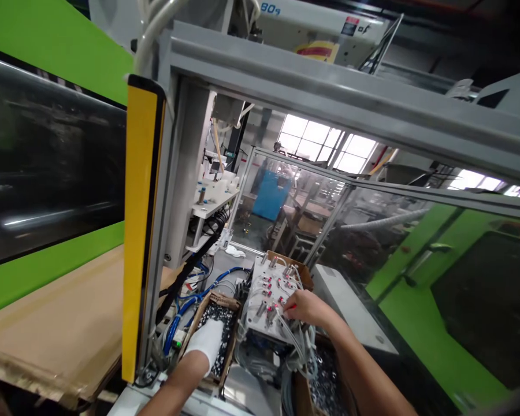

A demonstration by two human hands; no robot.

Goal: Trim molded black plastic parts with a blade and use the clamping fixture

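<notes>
My left hand (207, 345), in a white glove, reaches into an open cardboard box (231, 353) of small black and silvery parts (216, 315). Its fingertips are down among the parts, and I cannot see whether they grip any. My bare right hand (304, 307) is over the right side of a pale fixture plate (253, 312). Thumb and fingers are pinched together there; whatever lies between them is too small to make out. Metal cylinders and small red-lit sensors (269, 309) stand on the plate, with grey cables running off its near right side.
A second box of dark small parts (327, 381) sits below my right forearm. Blue hoses (175, 323) and black cables run left of the first box. A yellow-faced post (141, 231) and grey overhead beam (329, 81) frame the opening. Clear panels stand behind.
</notes>
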